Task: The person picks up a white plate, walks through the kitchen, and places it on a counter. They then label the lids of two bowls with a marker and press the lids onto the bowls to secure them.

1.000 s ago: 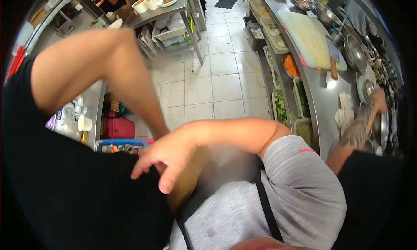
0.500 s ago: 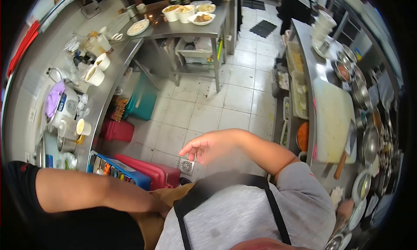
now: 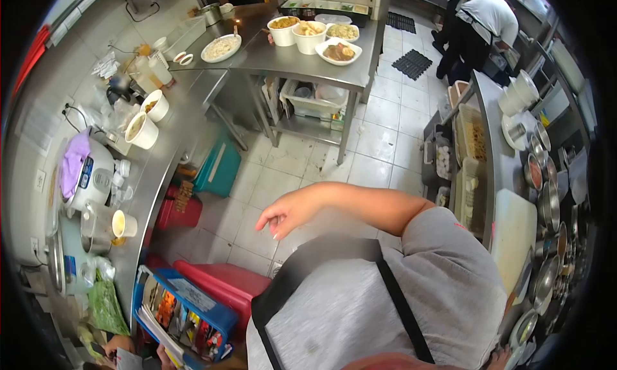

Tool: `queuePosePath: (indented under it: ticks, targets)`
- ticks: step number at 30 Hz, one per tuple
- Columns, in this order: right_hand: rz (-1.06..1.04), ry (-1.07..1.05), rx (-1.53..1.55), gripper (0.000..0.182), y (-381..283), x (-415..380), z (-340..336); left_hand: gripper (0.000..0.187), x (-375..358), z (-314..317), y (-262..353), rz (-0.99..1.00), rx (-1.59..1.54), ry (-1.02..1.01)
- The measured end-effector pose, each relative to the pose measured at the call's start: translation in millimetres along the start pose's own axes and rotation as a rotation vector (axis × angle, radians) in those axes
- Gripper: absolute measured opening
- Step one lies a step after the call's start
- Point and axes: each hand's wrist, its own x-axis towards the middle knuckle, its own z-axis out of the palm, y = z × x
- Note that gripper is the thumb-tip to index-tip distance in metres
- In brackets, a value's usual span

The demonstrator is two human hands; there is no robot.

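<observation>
My right arm, in a grey sleeve, bends across in front of my chest. At its end my right hand (image 3: 284, 214) hangs in the air over the tiled floor, fingers loosely curled and apart, holding nothing. Below it in this view lies the red lid of a bin (image 3: 225, 281). Nearest to it on the left are the blue basket of packets and papers (image 3: 222, 322) and the steel counter (image 3: 143, 196). My left hand is out of view.
A back table holds food tubs (image 3: 311, 45) and a white dish (image 3: 339, 52). On the left counter stands a rice cooker (image 3: 95, 177). To the right are a cutting board (image 3: 514, 232) and metal bowls (image 3: 548, 206). A co-worker (image 3: 482, 29) bends at the back; another person's hands (image 3: 117, 347) show at lower left.
My view has shifted, bringing the back co-worker and table further into sight. The black-sleeved person's arm at left has dropped away, uncovering the blue basket. My right hand stays raised and unladen.
</observation>
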Motion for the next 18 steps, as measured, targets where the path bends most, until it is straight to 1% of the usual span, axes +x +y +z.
queuePosePath:
  ticks: [1, 4, 7, 10, 13, 16, 18]
  targets:
    - [0.012, 0.015, -0.007, 0.047, 5.2, -0.1, -23.2, 0.042, 3.3, 19.4, -6.3, 0.010, -0.017, 0.000]
    - [0.128, 0.169, 0.080, 0.047, 26.2, -7.5, -88.4, 0.040, 15.7, 78.4, -21.5, 0.035, -0.054, -0.014]
    - [0.152, 0.337, 0.212, 0.048, 46.0, -13.7, -136.1, 0.039, 24.6, 133.2, -32.0, 0.055, -0.069, -0.018]
    - [0.136, 0.335, 0.250, 0.048, 65.2, -7.1, -183.7, 0.038, 27.4, 180.1, -38.7, 0.088, -0.058, 0.014]
    - [0.126, 0.294, 0.166, 0.047, 80.4, -5.7, -229.1, 0.037, 26.8, 232.4, -41.3, 0.114, -0.064, 0.050]
    - [0.041, 0.244, 0.096, 0.045, 90.8, -19.7, -278.0, 0.036, 26.0, 272.8, -32.1, 0.142, -0.032, 0.113]
    - [0.064, 0.291, 0.162, 0.044, 100.1, -34.3, -307.9, 0.035, 29.1, 292.9, -21.6, 0.164, 0.009, 0.170]
